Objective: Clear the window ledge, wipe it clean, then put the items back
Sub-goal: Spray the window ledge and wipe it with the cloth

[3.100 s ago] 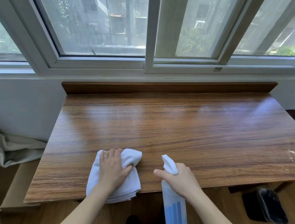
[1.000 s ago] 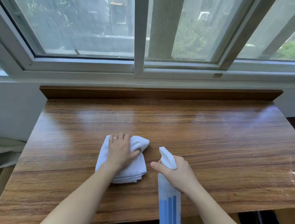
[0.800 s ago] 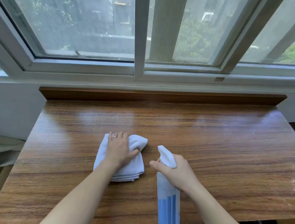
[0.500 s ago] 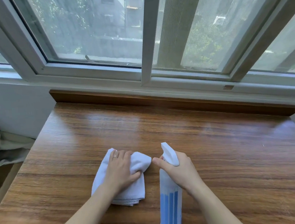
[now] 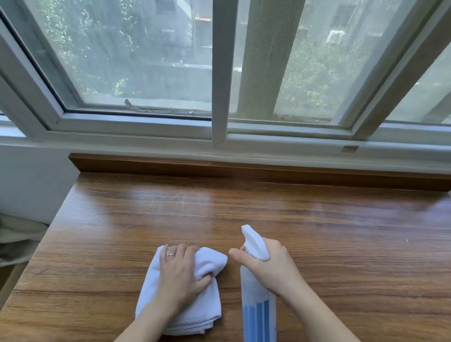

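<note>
A person's left hand (image 5: 183, 278) presses a folded white cloth (image 5: 180, 298) on the wooden ledge's (image 5: 347, 255) near side, thumb curled around a fold; the right hand (image 5: 271, 268) grips a spray bottle (image 5: 257, 298) aimed far. Overspray could mist the window frame (image 5: 145, 126).

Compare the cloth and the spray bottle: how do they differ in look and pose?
The cloth is soft, folded and lies flat on the wooden top; the spray bottle is rigid and stands upright. The cloth is plain white; the bottle has blue stripes on its body. The left hand presses on the cloth, while the right hand grips the bottle's neck. Both are mainly white, and each is held by one hand.
</note>
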The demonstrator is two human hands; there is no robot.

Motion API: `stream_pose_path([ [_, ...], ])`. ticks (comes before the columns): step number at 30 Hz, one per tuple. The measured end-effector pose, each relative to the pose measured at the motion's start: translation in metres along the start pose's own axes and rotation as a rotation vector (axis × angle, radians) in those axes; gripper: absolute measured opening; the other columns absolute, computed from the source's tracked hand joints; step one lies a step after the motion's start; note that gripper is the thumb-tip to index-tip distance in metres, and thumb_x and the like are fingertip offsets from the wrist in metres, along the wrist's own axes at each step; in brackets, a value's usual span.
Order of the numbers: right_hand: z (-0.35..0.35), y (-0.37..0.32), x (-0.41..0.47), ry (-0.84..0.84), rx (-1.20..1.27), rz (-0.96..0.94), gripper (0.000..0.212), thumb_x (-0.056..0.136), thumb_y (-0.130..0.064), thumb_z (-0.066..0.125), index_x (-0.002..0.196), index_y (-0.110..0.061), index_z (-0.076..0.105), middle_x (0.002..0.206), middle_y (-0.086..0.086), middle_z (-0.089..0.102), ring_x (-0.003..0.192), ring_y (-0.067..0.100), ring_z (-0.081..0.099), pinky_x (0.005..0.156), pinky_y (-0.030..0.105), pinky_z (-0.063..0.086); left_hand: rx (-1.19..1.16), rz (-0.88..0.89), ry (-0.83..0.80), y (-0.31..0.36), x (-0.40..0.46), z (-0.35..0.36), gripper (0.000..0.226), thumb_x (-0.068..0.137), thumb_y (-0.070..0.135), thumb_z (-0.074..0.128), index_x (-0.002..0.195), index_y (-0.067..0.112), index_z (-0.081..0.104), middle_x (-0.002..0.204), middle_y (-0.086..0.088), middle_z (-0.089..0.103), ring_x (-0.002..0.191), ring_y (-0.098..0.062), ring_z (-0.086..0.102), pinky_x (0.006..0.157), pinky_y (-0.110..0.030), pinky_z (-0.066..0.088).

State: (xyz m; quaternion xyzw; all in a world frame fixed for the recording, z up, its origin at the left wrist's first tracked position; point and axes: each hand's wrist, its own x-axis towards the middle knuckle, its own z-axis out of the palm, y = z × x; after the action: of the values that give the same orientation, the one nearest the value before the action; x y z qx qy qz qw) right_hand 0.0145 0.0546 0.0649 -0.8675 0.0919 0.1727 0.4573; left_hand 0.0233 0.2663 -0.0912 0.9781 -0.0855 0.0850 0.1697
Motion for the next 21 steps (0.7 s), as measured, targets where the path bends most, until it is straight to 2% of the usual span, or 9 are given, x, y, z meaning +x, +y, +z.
stream_pose_path([
  [4,-0.005,-0.001,0.01,-0.008,0.004,0.011,0.037,0.078,-0.056,0.071,0.07,-0.021,0.062,0.061,-0.011,0.059,0.061,0.004,0.054,0.062,0.027,0.041,0.02,-0.047,-0.039,-0.001,0.038,0.003,0.055,0.058,0.057,0.056,0.092,0.015,0.065,0.086,-0.001,0.059,0.081,-0.03,0.056,0.087,-0.05,0.043],
  [13,-0.011,-0.007,0.023,0.017,0.016,0.016,0.036,0.079,-0.054,0.071,0.075,-0.019,0.064,0.076,-0.001,0.067,0.073,0.011,0.061,0.065,0.028,0.044,0.132,-0.079,-0.146,-0.005,0.126,0.008,0.06,0.06,0.062,0.044,0.082,0.009,0.061,0.08,-0.009,0.06,0.078,-0.034,0.058,0.083,-0.052,0.046],
  [18,-0.014,-0.01,0.029,0.017,0.02,0.015,0.036,0.08,-0.052,0.072,0.076,-0.018,0.065,0.075,-0.002,0.067,0.069,0.007,0.059,0.064,0.027,0.044,0.119,-0.082,-0.169,-0.007,0.126,0.008,0.063,0.06,0.062,0.044,0.088,0.009,0.063,0.083,-0.009,0.061,0.083,-0.034,0.058,0.089,-0.05,0.042],
  [21,-0.014,-0.012,0.033,0.021,0.022,0.008,0.034,0.08,-0.053,0.072,0.074,-0.02,0.065,0.071,-0.005,0.065,0.069,0.008,0.06,0.064,0.027,0.044,0.083,-0.05,-0.161,-0.006,0.111,0.005,0.063,0.059,0.06,0.048,0.093,0.01,0.065,0.083,-0.008,0.06,0.08,-0.034,0.057,0.085,-0.044,0.038],
])
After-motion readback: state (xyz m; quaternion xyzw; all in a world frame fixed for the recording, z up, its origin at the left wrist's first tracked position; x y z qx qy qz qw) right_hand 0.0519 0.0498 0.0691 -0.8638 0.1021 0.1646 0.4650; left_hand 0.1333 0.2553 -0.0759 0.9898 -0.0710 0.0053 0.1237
